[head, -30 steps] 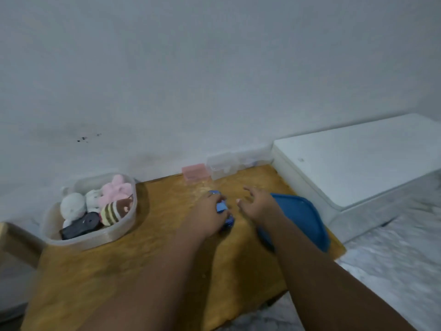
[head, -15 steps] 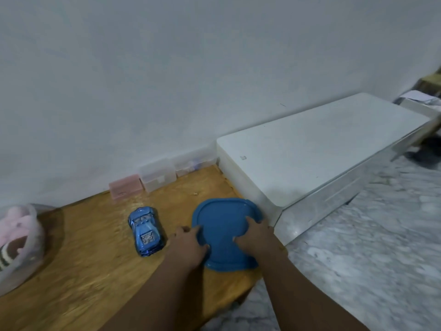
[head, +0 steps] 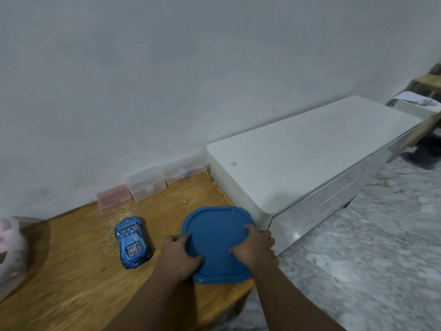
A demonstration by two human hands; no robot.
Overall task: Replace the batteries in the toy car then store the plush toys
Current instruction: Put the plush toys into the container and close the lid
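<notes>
Both hands grip the blue lid (head: 216, 242) at lower centre, left hand (head: 177, 258) pinching its left rim, right hand (head: 255, 246) its right rim, fingers curled on top; the plush-toy tub (head: 10, 252) sits far left, nearer the left hand.

Wooden table (head: 78, 278), against wall. On it: blue toy car (head: 132, 242) mid-left, blue lid (head: 214, 237) flat near right edge, pink box (head: 113, 197) plus two clear boxes (head: 146, 186) (head: 183, 172) along the back, tub (head: 10, 254) at far left, mostly cropped.
</notes>
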